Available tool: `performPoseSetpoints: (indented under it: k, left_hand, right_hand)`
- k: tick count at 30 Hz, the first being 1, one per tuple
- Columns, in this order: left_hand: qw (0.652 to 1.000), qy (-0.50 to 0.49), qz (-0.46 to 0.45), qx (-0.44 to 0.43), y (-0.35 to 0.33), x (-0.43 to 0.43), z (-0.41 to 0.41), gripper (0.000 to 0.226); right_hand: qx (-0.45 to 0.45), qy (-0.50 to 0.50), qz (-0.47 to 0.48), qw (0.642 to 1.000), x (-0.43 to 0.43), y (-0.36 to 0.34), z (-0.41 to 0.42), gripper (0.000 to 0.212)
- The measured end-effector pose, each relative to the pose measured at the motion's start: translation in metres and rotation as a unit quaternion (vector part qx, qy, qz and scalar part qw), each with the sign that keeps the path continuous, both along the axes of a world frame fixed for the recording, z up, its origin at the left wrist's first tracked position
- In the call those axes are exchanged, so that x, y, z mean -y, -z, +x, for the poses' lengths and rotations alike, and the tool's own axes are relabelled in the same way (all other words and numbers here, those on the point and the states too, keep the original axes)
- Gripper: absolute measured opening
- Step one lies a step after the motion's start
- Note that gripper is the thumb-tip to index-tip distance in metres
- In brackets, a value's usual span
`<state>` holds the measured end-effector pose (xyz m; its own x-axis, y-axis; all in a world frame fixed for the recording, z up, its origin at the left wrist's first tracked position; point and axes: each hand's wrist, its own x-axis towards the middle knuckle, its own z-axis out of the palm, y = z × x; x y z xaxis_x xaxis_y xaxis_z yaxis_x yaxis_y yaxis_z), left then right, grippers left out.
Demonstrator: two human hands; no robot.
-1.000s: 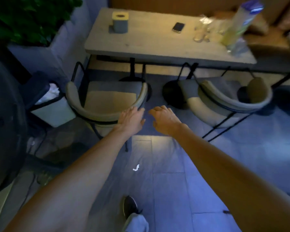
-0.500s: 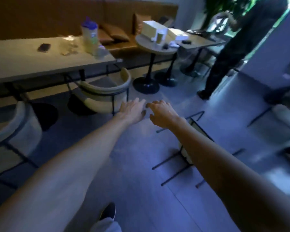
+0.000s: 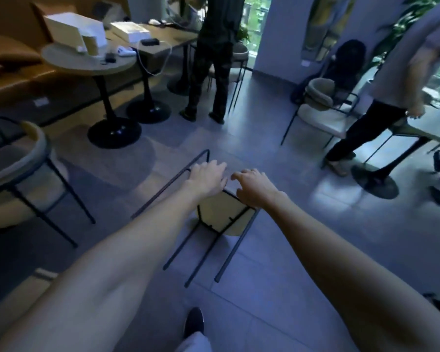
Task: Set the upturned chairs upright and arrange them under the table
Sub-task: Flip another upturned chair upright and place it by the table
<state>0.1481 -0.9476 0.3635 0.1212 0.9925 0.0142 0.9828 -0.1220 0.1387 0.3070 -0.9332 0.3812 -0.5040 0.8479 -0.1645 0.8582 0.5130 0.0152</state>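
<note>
An upturned chair (image 3: 220, 215) lies on the grey floor in the middle of the view, cream seat underside facing me, black metal legs pointing toward me and to the left. My left hand (image 3: 206, 177) hovers over its upper frame with fingers straight; whether it touches the frame is unclear. My right hand (image 3: 254, 185) is just right of it, above the seat's edge, fingers loosely bent and holding nothing. An upright cream chair (image 3: 18, 179) stands at the left edge.
A round pedestal table (image 3: 87, 63) with white boxes stands at the back left beside a brown bench. Two people (image 3: 216, 59) stand behind and to the right. Another cream chair (image 3: 325, 107) is at the right. My shoe (image 3: 194, 323) shows below.
The view has swung right, away from the long table and its two chairs. Both hands, still stretched out, are now over the upturned chair on the floor.
</note>
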Motion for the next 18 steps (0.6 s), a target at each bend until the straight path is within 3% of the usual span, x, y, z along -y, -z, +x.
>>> performPoseSetpoints:
  k: [9,18]
  left_hand:
    - [0.994,0.074,-0.073,-0.027,0.024,-0.152,0.132,0.041]
    - [0.991,0.037,-0.124,-0.038,0.078,-0.281,0.253,0.049]
  right_hand:
    - [0.016,0.086,-0.027,0.996,-0.118,0.010,0.161,0.047]
    - [0.033,0.057,-0.083,0.994,-0.260,0.062,0.282,0.047]
